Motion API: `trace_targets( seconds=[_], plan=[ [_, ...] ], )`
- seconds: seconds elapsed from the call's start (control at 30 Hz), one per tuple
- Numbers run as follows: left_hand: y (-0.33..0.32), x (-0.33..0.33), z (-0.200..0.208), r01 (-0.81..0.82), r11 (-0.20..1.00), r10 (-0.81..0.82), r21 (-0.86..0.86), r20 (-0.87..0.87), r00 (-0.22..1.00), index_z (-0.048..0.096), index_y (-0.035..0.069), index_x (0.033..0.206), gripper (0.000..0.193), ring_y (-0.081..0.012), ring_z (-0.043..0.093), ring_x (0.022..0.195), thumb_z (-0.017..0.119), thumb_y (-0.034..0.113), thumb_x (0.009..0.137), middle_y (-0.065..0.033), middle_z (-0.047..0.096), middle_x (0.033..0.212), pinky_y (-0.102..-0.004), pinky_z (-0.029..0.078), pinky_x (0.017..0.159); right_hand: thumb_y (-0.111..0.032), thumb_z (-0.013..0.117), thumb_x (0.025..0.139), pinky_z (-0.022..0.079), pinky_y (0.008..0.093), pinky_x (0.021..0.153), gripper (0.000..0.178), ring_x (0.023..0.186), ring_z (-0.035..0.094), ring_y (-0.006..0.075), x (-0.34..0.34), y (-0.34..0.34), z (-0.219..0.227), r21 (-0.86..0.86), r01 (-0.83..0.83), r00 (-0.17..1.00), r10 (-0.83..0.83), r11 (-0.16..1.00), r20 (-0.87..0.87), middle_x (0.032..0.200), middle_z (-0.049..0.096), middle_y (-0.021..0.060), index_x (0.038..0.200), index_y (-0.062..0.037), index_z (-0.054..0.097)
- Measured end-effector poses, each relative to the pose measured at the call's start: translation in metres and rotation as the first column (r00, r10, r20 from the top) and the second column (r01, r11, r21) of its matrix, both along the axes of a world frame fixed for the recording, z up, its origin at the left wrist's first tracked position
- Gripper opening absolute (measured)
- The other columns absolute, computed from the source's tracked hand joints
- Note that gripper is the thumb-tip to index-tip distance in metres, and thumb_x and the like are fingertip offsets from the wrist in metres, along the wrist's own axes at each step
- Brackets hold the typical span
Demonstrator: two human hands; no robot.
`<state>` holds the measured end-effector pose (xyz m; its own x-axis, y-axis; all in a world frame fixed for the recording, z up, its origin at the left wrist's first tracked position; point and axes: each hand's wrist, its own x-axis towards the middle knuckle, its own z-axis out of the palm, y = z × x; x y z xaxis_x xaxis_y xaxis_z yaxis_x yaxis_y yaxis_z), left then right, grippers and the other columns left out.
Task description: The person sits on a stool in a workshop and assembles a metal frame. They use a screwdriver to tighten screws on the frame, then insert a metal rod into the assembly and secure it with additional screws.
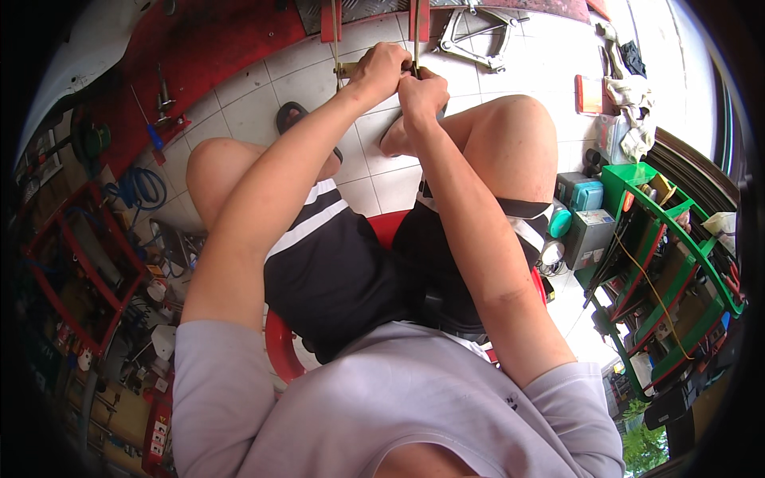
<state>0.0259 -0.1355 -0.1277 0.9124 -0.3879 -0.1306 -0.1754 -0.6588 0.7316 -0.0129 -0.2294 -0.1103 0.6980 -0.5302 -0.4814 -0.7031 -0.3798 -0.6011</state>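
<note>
Both my hands meet at the far middle, over the tiled floor and beyond my knees. My left hand (382, 70) is closed, its fingers curled at the right end of a pale metal crossbar (347, 70). Close against it, my right hand (425, 90) is closed too, fingers pinched together. A small dark piece shows between the fingertips, too covered to name. Two thin metal rods (335, 36) run from red brackets (420, 22) down to the bar; the right rod ends at my fingers.
A red platform (239, 36) spans the far left, near a blue-handled screwdriver (154, 135). A silver metal frame (476, 41) lies on the floor beyond my hands. At right stand a green tool rack (637, 183) and grey box (590, 239). Blue hose (143, 190) lies coiled left. A red stool (280, 346) is under me.
</note>
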Motion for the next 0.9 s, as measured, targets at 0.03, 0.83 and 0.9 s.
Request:
trace_targets(
  seconds=[0.03,0.83,0.9],
  plan=[
    [0.000,0.000,0.001,0.005,1.000,-0.005,0.003,0.007,1.000,0.068,-0.002,0.086,0.017,-0.0327,0.064,0.078,0.065,0.006,0.071,-0.0186,0.065,0.083,-0.0374,0.051,0.072,-0.014,0.066,0.076,0.049,0.0354,0.078,0.024,0.077,0.066,0.0249,0.000,0.000,0.000,0.006,0.003,1.000,-0.003,1.000,-0.005,0.081,0.070,0.0173,0.094,0.0010,0.071],
    [0.001,0.000,0.003,0.053,0.996,-0.056,0.067,0.059,0.997,0.066,-0.004,0.086,0.012,-0.0370,0.061,0.081,0.063,0.005,0.078,-0.0197,0.062,0.084,-0.0416,0.049,0.074,-0.018,0.066,0.077,0.049,0.0363,0.075,0.026,0.075,0.065,0.0253,-0.001,0.001,0.000,-0.008,0.010,1.000,-0.010,1.000,0.022,0.079,0.069,0.0176,0.093,0.0018,0.070],
    [0.001,-0.001,0.001,0.071,0.996,-0.075,0.054,0.066,0.995,0.065,-0.004,0.085,0.012,-0.0374,0.061,0.082,0.063,0.005,0.078,-0.0194,0.061,0.084,-0.0423,0.049,0.074,-0.019,0.066,0.077,0.049,0.0364,0.075,0.025,0.075,0.065,0.0254,-0.001,0.002,-0.007,-0.030,0.029,0.999,-0.028,0.999,0.043,0.079,0.069,0.0177,0.092,0.0019,0.070]
  ],
)
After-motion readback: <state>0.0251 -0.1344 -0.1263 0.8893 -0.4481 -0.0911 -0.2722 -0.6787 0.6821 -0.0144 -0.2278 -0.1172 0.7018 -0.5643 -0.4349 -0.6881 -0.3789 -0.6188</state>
